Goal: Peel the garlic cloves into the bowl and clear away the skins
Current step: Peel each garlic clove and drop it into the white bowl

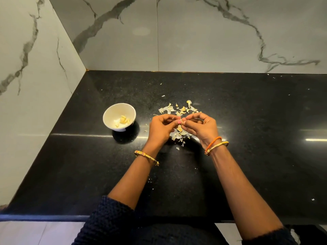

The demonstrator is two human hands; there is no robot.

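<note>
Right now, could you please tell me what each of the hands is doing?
Left hand: fingers pinch a garlic clove.
Right hand: fingertips pinch the same clove.

The garlic clove (180, 120) is nearly hidden between the fingers (174, 119) of both hands.

Kitchen: black countertop (88, 156), marble backsplash (194, 41)

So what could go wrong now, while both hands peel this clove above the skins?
1. The clove, pinched by left hand and right hand, may slip into the skins below.
2. The bowl stands apart to the left, so a tossed clove might miss it.
3. Light skins may scatter further over the counter.
</note>
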